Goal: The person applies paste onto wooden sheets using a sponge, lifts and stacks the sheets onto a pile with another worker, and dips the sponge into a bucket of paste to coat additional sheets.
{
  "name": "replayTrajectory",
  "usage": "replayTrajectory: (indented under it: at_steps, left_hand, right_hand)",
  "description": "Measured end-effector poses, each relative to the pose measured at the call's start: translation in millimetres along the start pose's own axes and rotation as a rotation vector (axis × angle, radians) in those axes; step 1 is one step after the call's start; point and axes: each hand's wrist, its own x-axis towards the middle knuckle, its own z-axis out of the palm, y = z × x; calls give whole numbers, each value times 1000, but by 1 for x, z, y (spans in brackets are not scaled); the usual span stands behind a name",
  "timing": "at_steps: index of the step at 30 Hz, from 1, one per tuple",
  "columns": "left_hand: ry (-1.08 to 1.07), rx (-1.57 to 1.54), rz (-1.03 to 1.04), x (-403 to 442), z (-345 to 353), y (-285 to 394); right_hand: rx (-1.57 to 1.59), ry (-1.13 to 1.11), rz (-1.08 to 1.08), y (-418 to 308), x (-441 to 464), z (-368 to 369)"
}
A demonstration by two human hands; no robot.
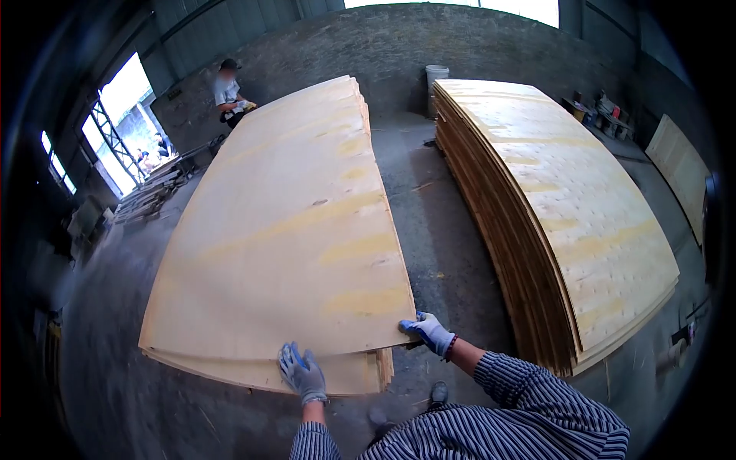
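A large pale plywood sheet (284,230) with yellowish patches lies on top of the left stack, its near edge set off from the sheets below. My right hand (431,333), in a grey and blue work glove, grips this sheet at its near right corner, fingers over the top. My left hand (304,373), gloved the same way, lies with fingers stretched at the sheet's near edge, over the lower plywood sheet (349,373) that shows beneath. The left palm hides part of that lower sheet.
A second tall plywood stack (567,192) stands to the right, across a strip of concrete floor (437,222). A co-worker (228,93) stands at the far left corner. A white bucket (437,73), timber pieces (149,195) and a leaning board (681,172) are farther off.
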Motion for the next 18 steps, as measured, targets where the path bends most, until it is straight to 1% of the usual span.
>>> replayTrajectory:
  at_steps: [5,18]
  left_hand:
    - [15,-1,22,1,3,-4]
    - [2,23,-2,2,4,-1]
  right_hand:
    - [-10,36,19,-5,-2,4]
    - [1,14,-12,-3,-2,1]
